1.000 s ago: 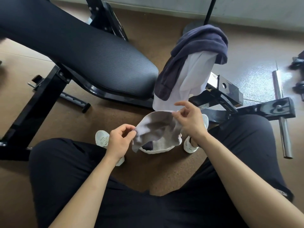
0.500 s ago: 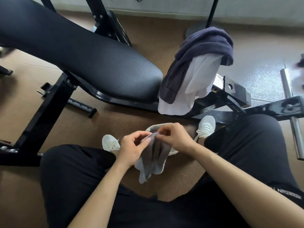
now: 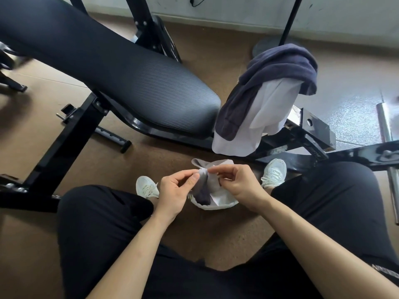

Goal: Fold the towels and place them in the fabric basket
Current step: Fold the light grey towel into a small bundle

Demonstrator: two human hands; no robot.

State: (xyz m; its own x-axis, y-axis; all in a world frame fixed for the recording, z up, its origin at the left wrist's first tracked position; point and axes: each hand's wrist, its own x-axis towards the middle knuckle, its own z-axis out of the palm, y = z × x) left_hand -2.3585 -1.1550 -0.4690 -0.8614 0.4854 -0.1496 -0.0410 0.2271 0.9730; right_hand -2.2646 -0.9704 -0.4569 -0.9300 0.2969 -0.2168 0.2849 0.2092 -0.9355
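Note:
A small grey towel point(image 3: 204, 182) hangs bunched between my two hands, above a low white fabric basket point(image 3: 224, 205) on the floor between my feet. My left hand point(image 3: 176, 190) pinches the towel's top edge with thumb and forefinger. My right hand point(image 3: 235, 183) grips the same edge close beside it. A dark fold shows inside the basket under the towel. A dark navy towel point(image 3: 269, 83) and a white towel point(image 3: 259, 121) are draped over the end of the bench frame, beyond the basket.
A black padded weight bench point(image 3: 121, 72) runs from the upper left to the centre, on a black steel frame point(image 3: 64, 139). A chrome bar point(image 3: 388, 147) lies at the right. My white shoes point(image 3: 274, 171) flank the basket on the brown floor.
My hands came together and folded the grey towel in half, then lifted its gathered top edge. The towel now hangs narrower, right over the basket.

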